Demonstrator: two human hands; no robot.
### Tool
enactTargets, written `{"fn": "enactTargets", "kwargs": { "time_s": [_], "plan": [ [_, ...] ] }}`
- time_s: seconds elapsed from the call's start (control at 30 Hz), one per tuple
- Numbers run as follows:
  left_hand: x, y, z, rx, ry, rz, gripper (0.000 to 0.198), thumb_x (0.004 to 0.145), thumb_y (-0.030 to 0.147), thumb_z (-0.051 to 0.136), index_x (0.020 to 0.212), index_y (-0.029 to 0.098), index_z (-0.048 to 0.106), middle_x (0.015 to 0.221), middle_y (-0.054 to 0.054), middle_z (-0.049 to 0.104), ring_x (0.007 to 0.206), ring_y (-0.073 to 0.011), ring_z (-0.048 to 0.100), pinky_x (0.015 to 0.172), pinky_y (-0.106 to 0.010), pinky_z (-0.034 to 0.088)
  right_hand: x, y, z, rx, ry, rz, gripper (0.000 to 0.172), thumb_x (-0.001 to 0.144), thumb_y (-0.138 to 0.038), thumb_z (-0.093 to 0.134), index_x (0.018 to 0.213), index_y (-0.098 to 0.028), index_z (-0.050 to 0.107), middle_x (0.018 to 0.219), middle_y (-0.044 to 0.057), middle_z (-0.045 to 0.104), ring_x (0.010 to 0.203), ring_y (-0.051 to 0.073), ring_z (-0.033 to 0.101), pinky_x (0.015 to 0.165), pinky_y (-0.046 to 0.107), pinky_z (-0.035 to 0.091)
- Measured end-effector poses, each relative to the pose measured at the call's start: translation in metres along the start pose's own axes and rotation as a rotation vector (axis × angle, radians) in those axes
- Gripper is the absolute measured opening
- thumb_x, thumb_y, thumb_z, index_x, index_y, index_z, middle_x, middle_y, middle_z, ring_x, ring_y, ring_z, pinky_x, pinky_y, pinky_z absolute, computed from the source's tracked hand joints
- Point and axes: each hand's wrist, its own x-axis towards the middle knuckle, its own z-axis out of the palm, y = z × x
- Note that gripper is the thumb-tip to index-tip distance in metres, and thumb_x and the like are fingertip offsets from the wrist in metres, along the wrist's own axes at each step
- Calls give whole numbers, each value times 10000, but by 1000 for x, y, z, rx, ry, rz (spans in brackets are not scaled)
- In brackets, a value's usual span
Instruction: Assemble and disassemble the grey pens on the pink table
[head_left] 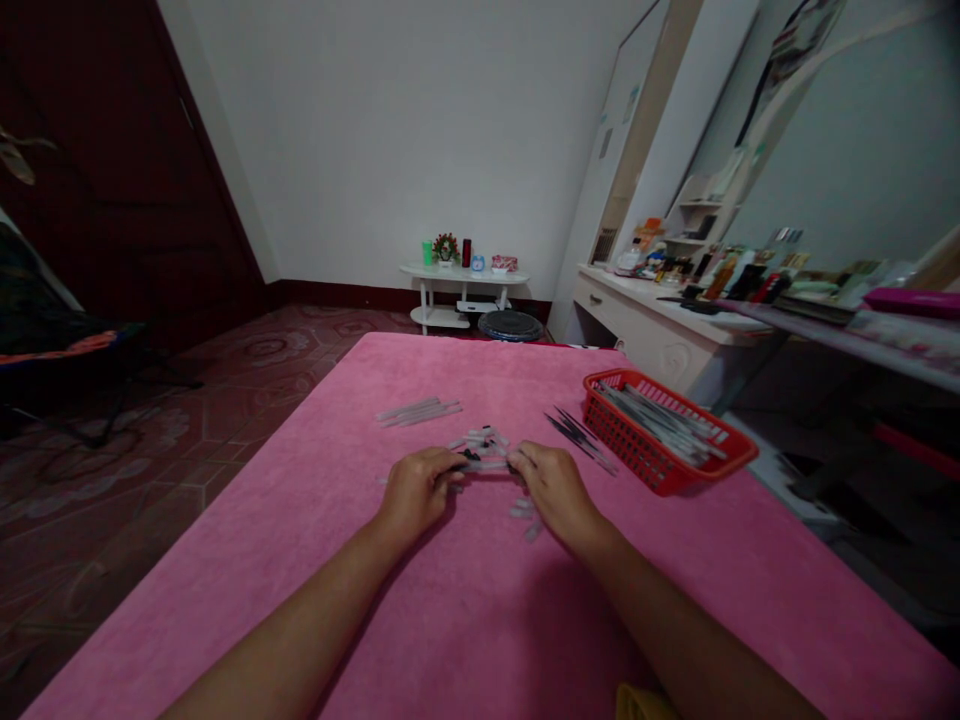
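A slim, clear pen barrel (487,466) lies level between my two hands, low over the pink cloth (465,610). The fingers of my left hand (418,485) are closed round its left end, and my right hand (553,485) pinches the right end. Just beyond them is a heap of small clear and black pen parts (484,438). More small clear pieces (523,508) lie beside and partly under my right hand. Several whitish pens (418,411) rest in a row farther off to the left. Dark, thin pen refills (577,436) are spread right of the heap.
A red plastic basket (637,455) full of long, pale pen parts stands on the right. Behind the cloth's far edge is a low white table (465,272) with small items. A cluttered dresser (652,315) is at the right, a folding chair (60,345) at the left.
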Motion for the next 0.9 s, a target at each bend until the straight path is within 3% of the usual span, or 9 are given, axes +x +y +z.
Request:
{"fn": "enactTargets", "kwargs": {
  "time_s": [0.1,0.23,0.4,0.7,0.9],
  "plan": [
    [0,-2,0,-11,8,-17,237,809,154,545,958,208,722,833,-53,726,760,-177,661,694,-260,486,4,1,-4,60,5,3,267,865,-354,477,686,-187,582,567,-16,535,544,143,518,525,242,386],
    [0,-3,0,1,4,-32,243,812,166,546,973,210,723,828,-52,723,749,-176,658,680,-259,483,7,6,-7,88,27,-102,126,781,-224,560,881,-172,617,766,11,622,668,139,548,601,235,404],
    [0,-2,0,39,-14,-39,237,801,170,558,958,219,728,857,-53,731,771,-185,665,704,-269,486,4,5,-5,43,-23,-103,119,785,-147,495,748,-174,605,661,-11,573,620,131,522,587,228,384],
    [-1,-2,0,65,-23,-33,248,797,172,556,964,236,727,900,-50,732,814,-192,670,729,-272,493,4,6,-5,104,-74,-40,128,788,-140,490,797,-182,611,617,-15,610,568,134,582,567,227,429],
    [-2,-2,1,70,-20,-47,244,798,174,561,971,234,722,906,-48,733,812,-199,670,719,-279,490,7,10,-4,44,33,-166,149,756,-132,542,812,-177,672,772,31,674,705,157,600,659,256,446]
  ]
}}
